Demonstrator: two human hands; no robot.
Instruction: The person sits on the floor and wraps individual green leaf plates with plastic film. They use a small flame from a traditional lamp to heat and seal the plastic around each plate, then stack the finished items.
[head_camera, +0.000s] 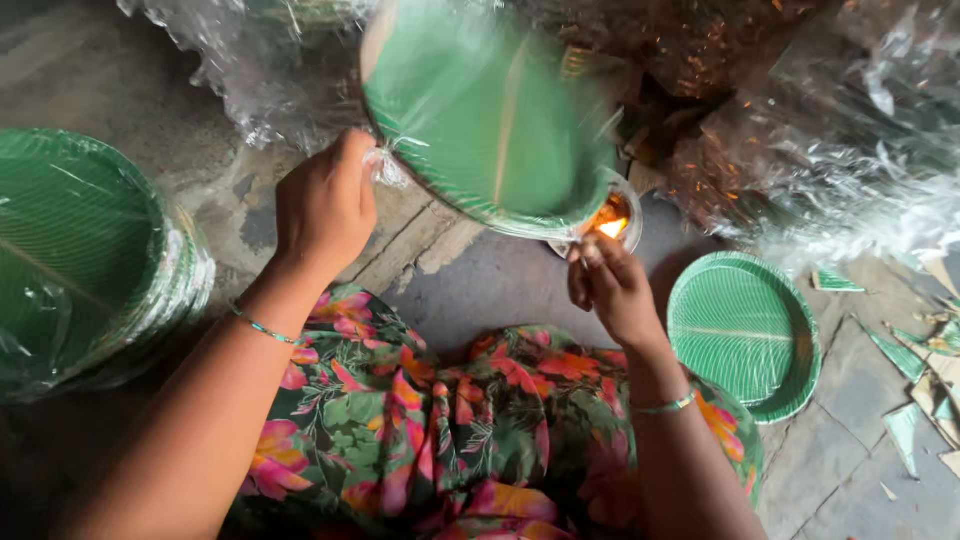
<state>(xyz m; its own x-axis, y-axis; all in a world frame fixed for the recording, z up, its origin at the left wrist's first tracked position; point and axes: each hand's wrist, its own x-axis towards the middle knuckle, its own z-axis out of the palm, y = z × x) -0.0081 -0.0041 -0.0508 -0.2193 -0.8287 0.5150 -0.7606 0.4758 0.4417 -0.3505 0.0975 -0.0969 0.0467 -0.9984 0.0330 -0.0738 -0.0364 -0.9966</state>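
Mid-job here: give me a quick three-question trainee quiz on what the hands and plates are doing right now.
1. True or false: the left hand pinches the clear wrap around the raised plate stack.
2. What glows beside the right hand? A) a small flame B) a torch bulb C) a screen
3. Fill in: unwrapped green plates lie on the person's ____ side.

Key: 1 true; 2 A; 3 right

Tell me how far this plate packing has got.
Done: one wrapped stack lies at the left. In hand: the left hand pinches the film of a second stack, while the right hand holds its edge by a small flame. Left: loose plates at the right are unwrapped.
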